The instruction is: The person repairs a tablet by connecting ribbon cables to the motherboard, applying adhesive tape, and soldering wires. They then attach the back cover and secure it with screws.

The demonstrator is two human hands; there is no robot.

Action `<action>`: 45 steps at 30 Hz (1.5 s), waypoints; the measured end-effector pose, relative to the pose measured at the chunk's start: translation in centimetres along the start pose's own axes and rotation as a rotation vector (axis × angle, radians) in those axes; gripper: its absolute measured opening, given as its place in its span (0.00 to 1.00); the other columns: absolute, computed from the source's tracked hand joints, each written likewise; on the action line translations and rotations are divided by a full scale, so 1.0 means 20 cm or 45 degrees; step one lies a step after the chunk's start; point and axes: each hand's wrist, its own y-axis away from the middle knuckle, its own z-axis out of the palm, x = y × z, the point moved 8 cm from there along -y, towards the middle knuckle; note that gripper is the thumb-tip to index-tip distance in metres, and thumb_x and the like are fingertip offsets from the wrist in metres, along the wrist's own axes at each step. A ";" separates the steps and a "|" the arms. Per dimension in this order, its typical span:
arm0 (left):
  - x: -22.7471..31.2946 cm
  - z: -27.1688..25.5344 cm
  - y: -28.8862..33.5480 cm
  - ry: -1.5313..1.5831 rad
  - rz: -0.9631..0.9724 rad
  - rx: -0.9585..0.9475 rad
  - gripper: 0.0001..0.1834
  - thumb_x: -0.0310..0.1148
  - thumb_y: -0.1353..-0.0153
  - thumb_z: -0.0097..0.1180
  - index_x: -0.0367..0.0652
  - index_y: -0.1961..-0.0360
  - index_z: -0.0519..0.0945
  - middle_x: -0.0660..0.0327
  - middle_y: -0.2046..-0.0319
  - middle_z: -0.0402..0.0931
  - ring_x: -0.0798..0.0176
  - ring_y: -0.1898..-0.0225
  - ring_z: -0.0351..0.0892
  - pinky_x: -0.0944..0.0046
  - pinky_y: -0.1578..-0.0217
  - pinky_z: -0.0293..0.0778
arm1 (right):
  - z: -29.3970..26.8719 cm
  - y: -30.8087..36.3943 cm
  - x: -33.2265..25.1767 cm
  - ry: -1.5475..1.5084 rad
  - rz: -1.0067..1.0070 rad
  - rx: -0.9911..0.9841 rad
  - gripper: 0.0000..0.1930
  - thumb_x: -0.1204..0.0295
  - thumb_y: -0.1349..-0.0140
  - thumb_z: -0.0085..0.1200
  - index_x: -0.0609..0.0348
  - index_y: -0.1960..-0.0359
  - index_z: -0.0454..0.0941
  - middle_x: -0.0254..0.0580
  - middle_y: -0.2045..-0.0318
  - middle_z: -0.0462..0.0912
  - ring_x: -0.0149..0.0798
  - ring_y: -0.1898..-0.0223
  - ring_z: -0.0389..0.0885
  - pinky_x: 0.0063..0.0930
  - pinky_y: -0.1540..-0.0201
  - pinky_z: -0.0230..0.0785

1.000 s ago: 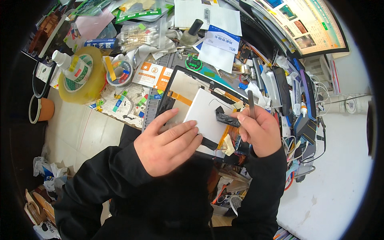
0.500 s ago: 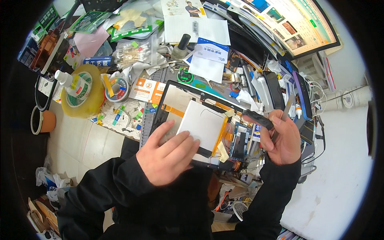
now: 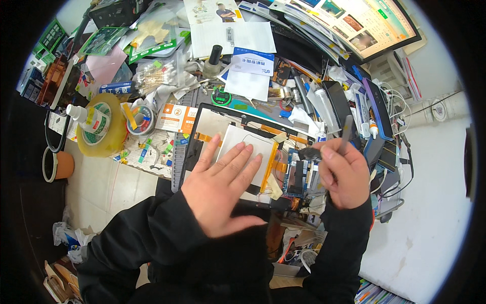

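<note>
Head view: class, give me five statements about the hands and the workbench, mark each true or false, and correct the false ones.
1. The left hand lies over the flat white panel. True.
2. That hand is clenched in a fist. False: its fingers are extended and apart.
3. The right hand holds a thin grey tool. True.
4. The yellow tape roll is left of the opened device. True.
5. The monitor is dark. False: its screen is lit.
</note>
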 end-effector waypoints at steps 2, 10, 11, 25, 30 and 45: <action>0.04 -0.09 0.00 0.112 0.036 0.190 0.51 0.51 0.50 0.76 0.36 0.30 0.69 0.46 0.35 0.73 0.46 0.30 0.71 0.40 0.26 0.53 | 0.05 0.03 0.01 0.106 0.027 0.038 0.08 0.69 0.31 0.60 0.60 0.59 0.81 0.24 0.76 0.76 0.18 0.76 0.67 0.15 0.72 0.57; 0.00 -0.11 0.05 0.532 -0.188 0.467 0.31 0.20 0.49 0.65 0.34 0.40 0.80 0.51 0.59 0.85 0.51 0.64 0.83 0.57 0.56 0.77 | 0.45 0.16 -0.04 0.438 -0.546 -0.278 0.06 0.74 0.33 0.63 0.64 0.61 0.82 0.36 0.62 0.75 0.25 0.72 0.69 0.20 0.70 0.60; -0.02 -0.10 0.06 0.580 -0.242 0.454 0.31 0.19 0.49 0.64 0.34 0.40 0.80 0.51 0.60 0.85 0.51 0.64 0.83 0.58 0.57 0.77 | 0.46 0.16 -0.04 0.423 -0.543 -0.287 0.06 0.74 0.32 0.62 0.65 0.58 0.84 0.36 0.61 0.76 0.26 0.70 0.71 0.20 0.68 0.62; -0.10 0.04 0.08 2.151 -0.576 0.537 0.27 0.40 0.19 0.40 0.30 0.30 0.69 0.46 0.27 0.63 0.51 0.26 0.63 0.51 0.28 0.59 | 0.51 0.15 0.08 0.011 -0.002 -0.366 0.19 0.71 0.33 0.65 0.63 0.43 0.76 0.28 0.61 0.79 0.13 0.78 0.66 0.11 0.73 0.57; -0.09 0.04 0.10 2.002 -0.567 0.503 0.26 0.38 0.19 0.40 0.30 0.30 0.70 0.48 0.29 0.67 0.57 0.31 0.69 0.55 0.31 0.62 | 0.51 0.11 0.09 0.071 -0.050 -0.277 0.06 0.71 0.32 0.64 0.60 0.60 0.81 0.26 0.72 0.81 0.16 0.75 0.71 0.15 0.71 0.60; -0.48 -0.11 -0.23 1.088 -0.607 0.333 0.13 0.22 0.37 0.68 0.33 0.51 0.86 0.62 0.66 0.86 0.76 0.69 0.80 0.76 0.68 0.77 | 0.30 -0.29 0.03 0.660 -0.055 -0.198 0.08 0.70 0.34 0.65 0.63 0.68 0.82 0.27 0.77 0.79 0.20 0.76 0.73 0.20 0.72 0.65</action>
